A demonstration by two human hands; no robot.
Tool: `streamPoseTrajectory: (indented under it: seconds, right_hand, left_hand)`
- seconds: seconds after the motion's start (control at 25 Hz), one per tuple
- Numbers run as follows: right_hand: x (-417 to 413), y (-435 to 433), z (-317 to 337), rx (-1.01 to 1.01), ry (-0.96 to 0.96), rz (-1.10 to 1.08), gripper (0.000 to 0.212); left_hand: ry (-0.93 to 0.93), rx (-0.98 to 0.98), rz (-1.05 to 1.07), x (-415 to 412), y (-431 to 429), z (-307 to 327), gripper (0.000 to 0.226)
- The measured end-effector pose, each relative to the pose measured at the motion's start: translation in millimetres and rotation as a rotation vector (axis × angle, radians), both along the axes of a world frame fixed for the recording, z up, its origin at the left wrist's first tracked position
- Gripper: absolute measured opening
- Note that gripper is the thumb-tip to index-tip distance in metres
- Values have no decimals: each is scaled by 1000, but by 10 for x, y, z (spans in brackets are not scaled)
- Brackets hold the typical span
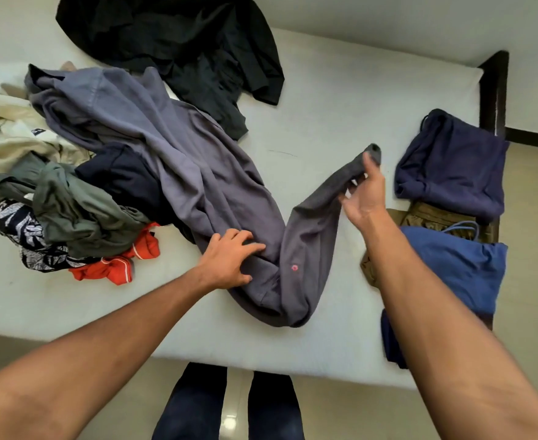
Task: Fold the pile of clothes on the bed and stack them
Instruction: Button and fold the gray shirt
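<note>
The long grey-purple cotton garment (178, 160) lies crumpled across the white bed (325, 122), beside the unsorted pile of clothes (70, 201). To fold cleanly, I should pull the end taut and align the edges first. My left hand (229, 262) presses the bend, fingers (248, 247) spread nearly straight. My right hand (366, 195) pinches the raised cuffed end between thumb and curled fingers (371, 163).
</note>
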State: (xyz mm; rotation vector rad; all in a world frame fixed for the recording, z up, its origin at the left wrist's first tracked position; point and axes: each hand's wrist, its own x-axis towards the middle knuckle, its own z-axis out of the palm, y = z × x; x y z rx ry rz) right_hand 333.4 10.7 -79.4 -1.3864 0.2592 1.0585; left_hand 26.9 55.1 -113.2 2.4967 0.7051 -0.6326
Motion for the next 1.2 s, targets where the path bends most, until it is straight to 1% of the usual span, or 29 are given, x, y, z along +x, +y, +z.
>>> streamPoseTrajectory:
  seconds: [0.04, 0.08, 0.12, 0.16, 0.24, 0.28, 0.32, 0.36, 0.4, 0.44, 0.48, 0.52, 0.6, 0.68, 0.76, 0.84, 0.92, 0.96, 1.0, 1.04, 1.12, 1.16, 1.2]
  right_hand:
    - [-97, -92, -17, -62, -88, 125, 75]
    - [-254, -234, -73, -171, -217, 269, 82]
    - [-459, -397, -135, -295, -343, 383, 82]
    - [-702, -585, -223, -419, -431, 460, 79]
    - [-1240, -1012, -346, -634, -499, 545, 77]
    - [-1491, -1236, -389, -729, -501, 584, 78]
    - [-1695, -1447, -422, -807, -488, 610, 73]
    - [-1828, -1612, -460, -847, -446, 595, 62]
    - [-1910, -1721, -488, -832, -360, 527, 45]
    - [-1947, -1781, -507, -773, -282, 439, 30]
    - [-1926, -1780, -501, -715, -258, 369, 23]
    - [-1841, -1715, -461, -672, -274, 315, 22]
    - [-1528, -1427, -342, -590, -289, 173, 29]
    - [-1140, -1025, -153, -463, -281, 66, 29]
    - [-754, -570, 90, -354, -304, 49, 22]
    - [-437, -116, 379, -170, -265, 41, 22]
    - [-211, 270, 600, 111, -115, 64, 37]
    - [-145, 401, 661, 196, -74, 114, 47]
    - [-143, 496, 679, 207, -86, 194, 53]
    - [-206, 538, 633, 147, -167, 283, 56]
    - [-459, 431, 350, -116, -406, 387, 50]
    - [-628, 314, 151, -242, -471, 397, 44]
    - [-797, 154, -59, -339, -486, 389, 39]
  left_hand:
    - [16, 50, -106, 54, -21, 11, 73]
    - [42, 86, -179, 108, -45, 9, 68]
    - [60, 118, -218, 169, -65, 7, 59]
    - [66, 145, -239, 221, -71, 4, 48]
    - [-1, 145, -218, 299, -50, 2, 28]
    - [-77, 92, -161, 307, -28, 14, 23]
    - [-160, 14, -77, 299, -7, 37, 19]
    - [-244, -62, 22, 291, 18, 61, 16]
    - [-309, -117, 110, 284, 53, 101, 12]
    - [-350, -145, 175, 286, 87, 155, 9]
    - [-375, -147, 224, 283, 111, 205, 7]
    - [-399, -142, 270, 275, 132, 258, 7]
    - [-457, -141, 390, 264, 221, 347, 5]
    - [-529, -106, 508, 285, 346, 492, 4]
    - [-628, -47, 562, 353, 530, 680, 4]
    - [-732, 33, 584, 467, 776, 897, 6]
    - [-793, 104, 626, 553, 1067, 1012, 13]
    - [-794, 132, 666, 579, 1197, 1027, 18]
    - [-773, 147, 732, 579, 1304, 1006, 22]
    - [-737, 147, 826, 540, 1378, 942, 23]
    - [-651, 76, 1065, 424, 1365, 774, 20]
    - [-589, -15, 1149, 342, 1291, 660, 18]
    - [-509, -112, 1162, 252, 1187, 533, 19]
